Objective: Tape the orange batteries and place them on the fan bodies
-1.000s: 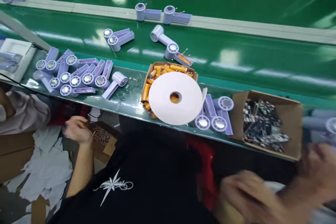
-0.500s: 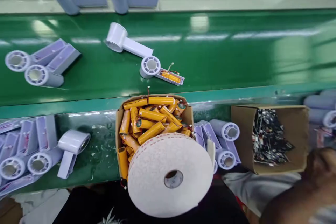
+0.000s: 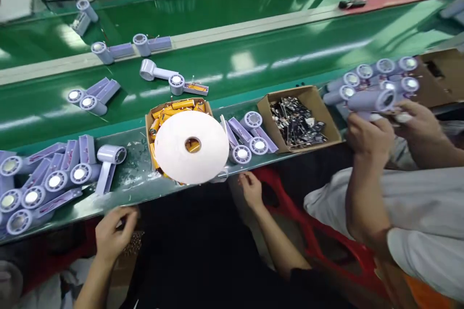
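My left hand (image 3: 115, 232) hangs below the bench's front edge at lower left, its fingers curled with a gap to the thumb and nothing between them. Nearest to it are purple fan housings (image 3: 80, 174). My right hand (image 3: 251, 188) is just below the bench edge, right of centre, thumb and fingertips pinched together; anything between them is too small to make out. A large white tape roll (image 3: 174, 147) lies on a carton of orange batteries (image 3: 183, 104). More fan housings (image 3: 240, 153) lie right of the roll.
A carton (image 3: 335, 130) holds small dark boards. At the right a co-worker's hands (image 3: 371, 137) hold a fan housing beside a cluster of others. Beyond the bench runs a green conveyor (image 3: 224, 65) carrying several housings. A red stool (image 3: 308, 224) stands below.
The view has pulled back and shifted, showing more of the bench and the co-worker. Both my hands have come into view. The tape roll still rests on the battery carton.
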A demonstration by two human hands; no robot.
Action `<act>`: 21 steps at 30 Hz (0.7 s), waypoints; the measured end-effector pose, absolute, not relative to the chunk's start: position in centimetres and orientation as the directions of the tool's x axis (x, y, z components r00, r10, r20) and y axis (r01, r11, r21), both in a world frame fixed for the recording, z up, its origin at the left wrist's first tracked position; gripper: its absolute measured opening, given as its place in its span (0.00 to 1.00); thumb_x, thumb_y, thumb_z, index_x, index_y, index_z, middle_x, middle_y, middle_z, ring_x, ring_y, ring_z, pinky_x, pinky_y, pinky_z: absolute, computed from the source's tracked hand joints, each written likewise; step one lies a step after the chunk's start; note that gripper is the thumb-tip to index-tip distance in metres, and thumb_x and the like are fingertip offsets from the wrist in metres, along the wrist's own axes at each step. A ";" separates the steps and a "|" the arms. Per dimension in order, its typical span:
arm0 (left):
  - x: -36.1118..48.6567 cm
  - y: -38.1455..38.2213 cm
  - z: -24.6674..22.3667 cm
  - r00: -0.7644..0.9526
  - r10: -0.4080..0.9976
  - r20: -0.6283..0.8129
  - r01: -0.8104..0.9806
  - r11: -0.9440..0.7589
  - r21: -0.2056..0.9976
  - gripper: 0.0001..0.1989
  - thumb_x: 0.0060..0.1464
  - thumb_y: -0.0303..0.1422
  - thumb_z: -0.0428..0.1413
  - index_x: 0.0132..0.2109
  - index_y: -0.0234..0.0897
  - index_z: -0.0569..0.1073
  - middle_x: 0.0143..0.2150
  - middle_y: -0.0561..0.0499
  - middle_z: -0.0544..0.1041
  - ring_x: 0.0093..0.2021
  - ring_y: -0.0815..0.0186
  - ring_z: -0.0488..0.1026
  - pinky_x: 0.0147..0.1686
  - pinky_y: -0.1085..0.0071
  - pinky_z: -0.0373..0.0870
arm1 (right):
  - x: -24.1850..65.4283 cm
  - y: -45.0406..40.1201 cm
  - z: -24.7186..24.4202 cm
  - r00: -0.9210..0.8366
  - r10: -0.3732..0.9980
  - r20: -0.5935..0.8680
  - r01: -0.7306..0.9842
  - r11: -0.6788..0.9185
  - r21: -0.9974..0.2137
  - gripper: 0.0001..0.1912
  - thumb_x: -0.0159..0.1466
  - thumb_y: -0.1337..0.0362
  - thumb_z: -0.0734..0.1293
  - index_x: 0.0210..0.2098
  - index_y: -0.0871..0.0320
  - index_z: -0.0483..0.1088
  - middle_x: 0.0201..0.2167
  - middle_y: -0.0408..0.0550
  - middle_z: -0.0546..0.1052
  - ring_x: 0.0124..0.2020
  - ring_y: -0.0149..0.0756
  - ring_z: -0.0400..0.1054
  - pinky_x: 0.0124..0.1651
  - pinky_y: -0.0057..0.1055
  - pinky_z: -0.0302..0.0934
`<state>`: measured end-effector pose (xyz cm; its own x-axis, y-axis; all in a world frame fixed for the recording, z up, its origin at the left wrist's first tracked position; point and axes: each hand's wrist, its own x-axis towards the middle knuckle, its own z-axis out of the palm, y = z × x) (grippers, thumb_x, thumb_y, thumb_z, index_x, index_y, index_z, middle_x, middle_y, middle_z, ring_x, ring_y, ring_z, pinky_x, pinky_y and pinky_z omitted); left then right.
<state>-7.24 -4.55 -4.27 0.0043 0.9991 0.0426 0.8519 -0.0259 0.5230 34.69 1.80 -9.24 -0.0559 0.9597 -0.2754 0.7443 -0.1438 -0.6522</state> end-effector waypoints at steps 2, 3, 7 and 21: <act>-3.8 -1.7 -0.7 0.388 0.906 0.171 0.757 -0.419 0.501 0.09 0.65 0.41 0.62 0.36 0.50 0.84 0.30 0.51 0.84 0.29 0.58 0.81 0.34 0.61 0.79 | 35.1 1.9 -7.6 -0.056 0.974 -0.218 0.718 -0.112 -0.687 0.18 0.76 0.47 0.67 0.53 0.52 0.80 0.39 0.53 0.85 0.36 0.46 0.80 0.41 0.43 0.78; -1.6 0.3 1.0 0.492 0.850 0.187 0.729 -0.520 0.445 0.07 0.64 0.42 0.63 0.44 0.51 0.86 0.39 0.48 0.88 0.39 0.54 0.85 0.44 0.57 0.82 | 34.9 2.3 -6.6 -0.076 0.979 -0.188 0.713 -0.078 -0.696 0.18 0.74 0.46 0.69 0.53 0.51 0.81 0.34 0.52 0.84 0.33 0.46 0.80 0.40 0.42 0.76; 5.3 8.4 4.7 0.644 0.765 0.003 0.748 -0.630 0.207 0.39 0.57 0.43 0.69 0.74 0.47 0.73 0.71 0.37 0.77 0.75 0.37 0.68 0.80 0.35 0.53 | 33.0 4.0 -2.4 -0.203 0.971 -0.126 0.813 0.096 -0.574 0.17 0.75 0.49 0.65 0.46 0.51 0.83 0.33 0.53 0.86 0.35 0.48 0.82 0.42 0.41 0.70; -4.9 5.0 -3.0 0.095 0.887 0.451 0.912 -0.259 0.319 0.52 0.52 0.30 0.67 0.78 0.45 0.52 0.62 0.33 0.76 0.69 0.33 0.63 0.67 0.33 0.64 | 26.2 20.1 3.5 -0.562 0.827 -0.023 0.751 0.499 -0.432 0.20 0.79 0.64 0.61 0.60 0.55 0.82 0.58 0.55 0.86 0.59 0.45 0.79 0.63 0.40 0.69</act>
<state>-4.86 5.01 -3.04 0.0947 0.8875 0.4510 0.9115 -0.2594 0.3191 26.19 20.06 3.52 -0.5622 0.8267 -0.0226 0.7512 0.4990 -0.4321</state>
